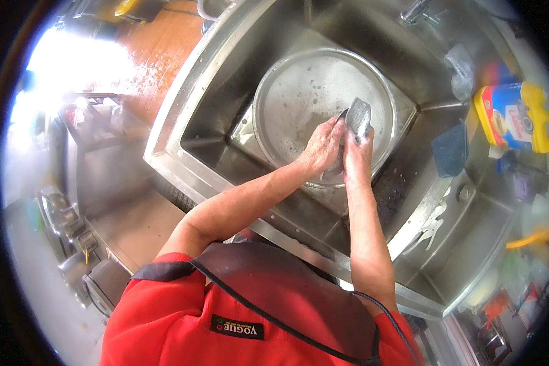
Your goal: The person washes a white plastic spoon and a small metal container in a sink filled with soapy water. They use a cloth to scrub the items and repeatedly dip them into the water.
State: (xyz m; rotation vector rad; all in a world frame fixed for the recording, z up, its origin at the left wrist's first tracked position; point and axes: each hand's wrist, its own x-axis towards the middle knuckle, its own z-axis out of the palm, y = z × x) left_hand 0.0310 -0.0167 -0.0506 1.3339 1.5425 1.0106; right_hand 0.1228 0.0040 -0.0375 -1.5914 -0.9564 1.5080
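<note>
Both hands are together over a large round metal pan (297, 96) that lies in the deep stainless steel sink basin (219, 110). My right hand (359, 158) grips a silvery grey mesh scrubbing pad (359, 113), which sticks up past the fingers. Beside it, my left hand (322, 144) is closed around a dark metal piece (342, 114). Only the thin edge of that piece shows above the fingers, so its kind is hidden. Suds wet the fingers, and water drops and a wet film cover the pan's bottom.
A blue-grey cloth (451, 150) hangs over the divider on the right. Several white plastic spoons (432, 224) lie in the second basin (476, 228). A yellow jug (514, 116) and a crumpled grey mesh (460, 73) rest along the far rim, near a faucet (418, 13).
</note>
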